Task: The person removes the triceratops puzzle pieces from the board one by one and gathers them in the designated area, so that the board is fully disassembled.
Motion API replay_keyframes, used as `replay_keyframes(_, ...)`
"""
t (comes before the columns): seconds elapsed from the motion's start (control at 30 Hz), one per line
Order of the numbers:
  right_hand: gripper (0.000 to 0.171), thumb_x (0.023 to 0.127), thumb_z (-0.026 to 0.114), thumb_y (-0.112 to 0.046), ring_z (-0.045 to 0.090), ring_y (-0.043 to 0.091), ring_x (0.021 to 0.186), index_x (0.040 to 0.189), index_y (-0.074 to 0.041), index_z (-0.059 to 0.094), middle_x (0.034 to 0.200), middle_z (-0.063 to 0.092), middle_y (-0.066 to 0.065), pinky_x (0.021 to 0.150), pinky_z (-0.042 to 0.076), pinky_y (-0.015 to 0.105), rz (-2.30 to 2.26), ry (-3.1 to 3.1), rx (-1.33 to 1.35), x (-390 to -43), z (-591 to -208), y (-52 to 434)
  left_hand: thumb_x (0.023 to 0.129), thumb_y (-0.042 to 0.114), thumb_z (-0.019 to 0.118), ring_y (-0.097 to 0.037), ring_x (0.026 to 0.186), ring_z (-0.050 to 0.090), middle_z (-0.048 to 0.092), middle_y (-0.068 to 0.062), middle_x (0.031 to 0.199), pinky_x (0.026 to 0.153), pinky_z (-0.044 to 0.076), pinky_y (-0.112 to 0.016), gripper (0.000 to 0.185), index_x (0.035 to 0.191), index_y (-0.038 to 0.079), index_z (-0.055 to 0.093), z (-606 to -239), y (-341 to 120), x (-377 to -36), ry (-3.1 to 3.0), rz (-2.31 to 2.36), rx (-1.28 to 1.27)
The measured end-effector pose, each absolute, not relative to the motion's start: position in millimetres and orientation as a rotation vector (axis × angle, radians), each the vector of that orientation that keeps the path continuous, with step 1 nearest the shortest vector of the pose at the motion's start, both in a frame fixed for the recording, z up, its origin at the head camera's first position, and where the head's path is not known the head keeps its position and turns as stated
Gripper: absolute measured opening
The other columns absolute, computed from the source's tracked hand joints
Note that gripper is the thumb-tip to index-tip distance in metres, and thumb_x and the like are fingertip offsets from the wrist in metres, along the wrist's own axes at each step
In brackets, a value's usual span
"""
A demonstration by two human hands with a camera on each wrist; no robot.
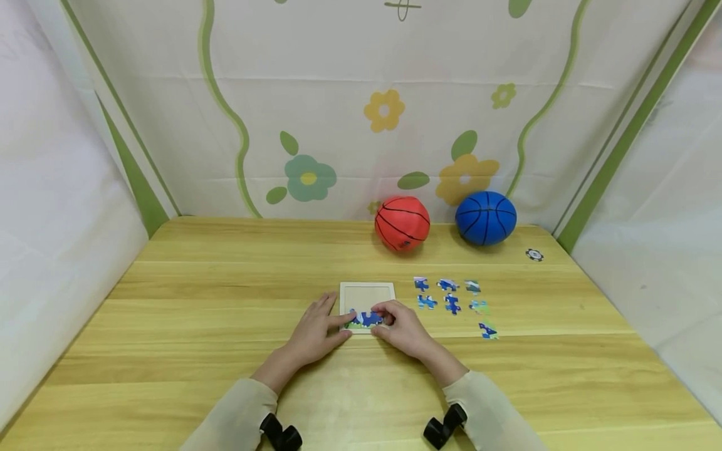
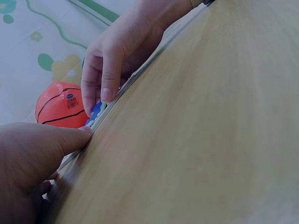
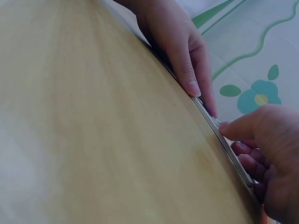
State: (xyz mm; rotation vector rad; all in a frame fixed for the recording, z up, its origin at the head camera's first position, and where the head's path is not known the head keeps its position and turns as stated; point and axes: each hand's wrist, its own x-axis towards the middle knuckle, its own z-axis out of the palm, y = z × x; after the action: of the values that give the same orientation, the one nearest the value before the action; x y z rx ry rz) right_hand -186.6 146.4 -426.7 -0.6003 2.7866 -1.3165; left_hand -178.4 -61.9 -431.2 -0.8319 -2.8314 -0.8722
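A small square puzzle tray [image 1: 366, 285] with a pale frame lies in front of the hands. Blue and green puzzle pieces [image 1: 358, 319] sit along its near side. My left hand [image 1: 316, 331] rests at the tray's left side, index finger reaching onto the pieces and thumb by the near left corner. From the right, my right hand [image 1: 403, 329] pinches a blue puzzle piece [image 1: 373, 319] low in the tray; its fingers hide part of the piece. The left wrist view shows blue [image 2: 96, 112] beneath the right fingertips.
Several loose puzzle pieces [image 1: 452, 304] lie spread to the right of the tray. A red ball [image 1: 402, 223] and a blue ball [image 1: 486, 218] stand at the table's back, before a flowered cloth. A round black-and-white disc [image 1: 534, 255] lies at the far right.
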Motion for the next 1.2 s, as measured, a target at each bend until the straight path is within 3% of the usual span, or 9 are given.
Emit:
replay_keyframes(0.43, 0.027, 0.076, 0.066, -0.012, 0.047, 0.012, 0.068, 0.102, -0.006, 0.062, 0.077, 0.053, -0.002, 0.059, 0.042, 0.025, -1.371, 2.814, -0.547, -188, -421, 159, 0.083, 0.031, 0.057, -0.036, 0.124, 0.015, 0.024, -0.022, 0.135, 0.097, 0.013, -0.05, 0.036, 0.117, 0.019, 0.056, -433, -61, -179, -2.831, -0.875, -0.827)
replay_keyframes(0.63, 0.029, 0.078, 0.064, -0.013, 0.05, 0.016, 0.077, 0.106, -0.007, 0.062, 0.089, 0.058, 0.001, 0.069, 0.041, 0.032, -1.455, 2.803, -0.478, -183, -401, 203, 0.083, 0.031, 0.057, -0.036, 0.125, 0.015, 0.024, -0.023, 0.135, 0.097, 0.014, -0.049, 0.037, 0.117, 0.019, 0.056, -434, -61, -178, -2.831, -0.882, -0.814)
replay_keyframes(0.93, 0.031, 0.08, 0.062, -0.016, 0.051, 0.016, 0.078, 0.109, -0.005, 0.06, 0.09, 0.058, 0.003, 0.064, 0.044, 0.03, -1.334, 2.932, -0.41, -168, -397, 282, 0.082, 0.031, 0.058, -0.036, 0.124, 0.015, 0.024, -0.023, 0.135, 0.097, 0.014, -0.05, 0.036, 0.116, 0.018, 0.057, -433, -62, -178, -2.82, -0.881, -0.807)
replay_keyframes(1.2, 0.032, 0.078, 0.064, -0.013, 0.049, 0.015, 0.073, 0.108, -0.001, 0.059, 0.087, 0.055, 0.005, 0.06, 0.043, 0.024, -1.289, 2.922, -0.385, -162, -416, 309, 0.082, 0.03, 0.058, -0.037, 0.124, 0.016, 0.025, -0.023, 0.134, 0.097, 0.014, -0.049, 0.036, 0.115, 0.018, 0.058, -433, -62, -177, -2.813, -0.892, -0.805)
